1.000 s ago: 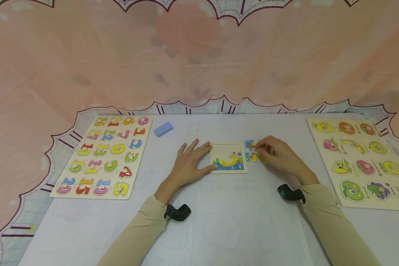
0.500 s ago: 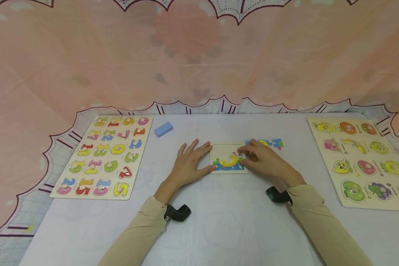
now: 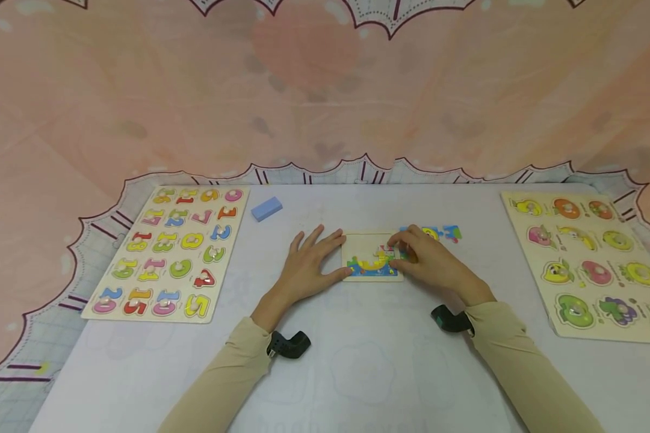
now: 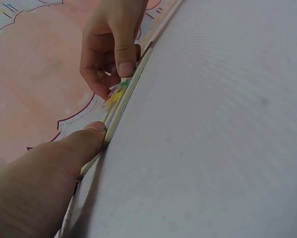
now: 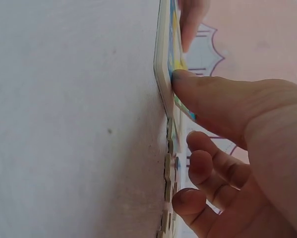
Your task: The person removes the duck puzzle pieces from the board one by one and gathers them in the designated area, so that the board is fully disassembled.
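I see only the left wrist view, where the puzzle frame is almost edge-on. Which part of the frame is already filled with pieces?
Observer: In the head view, fitted pieces run along the near side of the puzzle frame, while its far-left part is bare.
Operator: Thank you. Does anything lie to the right of the frame?
Observer: Yes, loose pieces, partly hidden by the right hand.
Operator: And what is at the left end of the table?
Observer: A board with colourful numbers lies there, to the left of the left hand.
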Motion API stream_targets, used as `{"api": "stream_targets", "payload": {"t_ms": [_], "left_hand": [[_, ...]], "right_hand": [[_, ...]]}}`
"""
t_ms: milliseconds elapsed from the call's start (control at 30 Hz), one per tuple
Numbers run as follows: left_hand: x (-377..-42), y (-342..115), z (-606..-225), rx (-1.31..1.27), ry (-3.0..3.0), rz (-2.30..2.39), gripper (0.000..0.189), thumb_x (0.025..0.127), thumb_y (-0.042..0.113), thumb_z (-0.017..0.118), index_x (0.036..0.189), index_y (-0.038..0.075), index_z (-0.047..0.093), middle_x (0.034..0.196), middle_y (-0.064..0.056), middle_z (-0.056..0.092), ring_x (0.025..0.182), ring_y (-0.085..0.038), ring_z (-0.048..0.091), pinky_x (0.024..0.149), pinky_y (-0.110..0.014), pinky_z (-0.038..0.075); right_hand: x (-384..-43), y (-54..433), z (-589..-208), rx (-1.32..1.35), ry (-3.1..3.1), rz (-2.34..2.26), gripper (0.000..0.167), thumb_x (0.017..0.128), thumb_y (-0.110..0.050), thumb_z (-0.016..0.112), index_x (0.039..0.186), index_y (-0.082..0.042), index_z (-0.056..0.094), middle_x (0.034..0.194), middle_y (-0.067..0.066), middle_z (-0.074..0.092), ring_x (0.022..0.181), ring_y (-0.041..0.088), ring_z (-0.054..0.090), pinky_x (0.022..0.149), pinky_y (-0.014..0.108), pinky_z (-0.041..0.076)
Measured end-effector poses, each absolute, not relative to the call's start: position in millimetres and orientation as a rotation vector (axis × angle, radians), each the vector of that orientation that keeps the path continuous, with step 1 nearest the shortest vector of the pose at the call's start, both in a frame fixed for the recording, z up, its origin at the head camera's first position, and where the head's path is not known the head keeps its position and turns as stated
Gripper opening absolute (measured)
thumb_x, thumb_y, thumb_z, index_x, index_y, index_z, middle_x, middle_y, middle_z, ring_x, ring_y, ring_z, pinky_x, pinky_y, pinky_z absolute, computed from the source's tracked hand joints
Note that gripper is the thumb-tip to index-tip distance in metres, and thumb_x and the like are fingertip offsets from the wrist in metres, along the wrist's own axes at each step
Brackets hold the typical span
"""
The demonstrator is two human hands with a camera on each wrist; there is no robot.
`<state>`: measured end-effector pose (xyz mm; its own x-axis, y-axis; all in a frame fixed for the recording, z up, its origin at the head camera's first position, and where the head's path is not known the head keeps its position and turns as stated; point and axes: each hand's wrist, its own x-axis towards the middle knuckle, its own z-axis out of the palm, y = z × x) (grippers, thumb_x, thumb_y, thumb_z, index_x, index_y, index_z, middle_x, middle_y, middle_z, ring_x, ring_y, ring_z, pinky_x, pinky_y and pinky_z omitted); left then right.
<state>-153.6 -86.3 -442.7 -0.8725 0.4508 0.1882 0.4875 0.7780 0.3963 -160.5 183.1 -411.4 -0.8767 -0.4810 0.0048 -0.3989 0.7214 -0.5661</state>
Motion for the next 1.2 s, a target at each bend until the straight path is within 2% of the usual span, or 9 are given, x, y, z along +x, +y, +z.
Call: {"api": "stream_targets", "payload": {"t_ms": [367, 667, 1000, 1200], "left_hand": [[-154.5, -86.0, -442.6, -0.769, -2.887, -0.679, 0.067, 0.084, 0.053, 0.062, 0.140, 0.020, 0.047, 0.149, 0.006, 0.042, 0.145, -0.029, 0.024, 0.115, -0.058, 0.011], [-154.1, -86.0, -442.9, -0.773, -2.876, -0.680, 0.068, 0.083, 0.053, 0.063, 0.140, 0.020, 0.048, 0.148, 0.005, 0.043, 0.144, -0.029, 0.026, 0.115, -0.059, 0.012], [-153.3, -86.0, -442.5, -0.778, -2.869, -0.694, 0.067, 0.084, 0.052, 0.063, 0.140, 0.019, 0.048, 0.148, 0.005, 0.043, 0.144, -0.029, 0.026, 0.115, -0.059, 0.011], [-153.2, -86.9, -442.3, -0.776, -2.865, -0.693, 0.067, 0.084, 0.053, 0.062, 0.140, 0.019, 0.047, 0.148, 0.005, 0.042, 0.144, -0.029, 0.026, 0.115, -0.059, 0.011]], "right_hand": [[-158.4, 181.3, -409.6, -0.731, 2.772, -0.919, 0.033, 0.084, -0.017, 0.072, 0.111, -0.011, 0.053, 0.092, 0.003, 0.057, 0.082, 0.016, 0.049, 0.072, 0.028, 0.042], [-157.2, 180.7, -410.5, -0.797, 2.780, -0.908, 0.031, 0.084, -0.012, 0.070, 0.108, -0.011, 0.051, 0.088, 0.001, 0.056, 0.079, 0.013, 0.050, 0.070, 0.025, 0.044], [-155.8, 179.6, -410.9, -0.813, 2.814, -0.954, 0.015, 0.092, -0.009, 0.058, 0.106, -0.011, 0.053, 0.087, 0.000, 0.057, 0.078, 0.013, 0.050, 0.068, 0.025, 0.044], [-155.3, 179.8, -408.4, -0.777, 2.812, -1.001, 0.014, 0.094, -0.012, 0.055, 0.107, -0.013, 0.054, 0.089, -0.001, 0.056, 0.079, 0.014, 0.049, 0.068, 0.025, 0.044]]}}
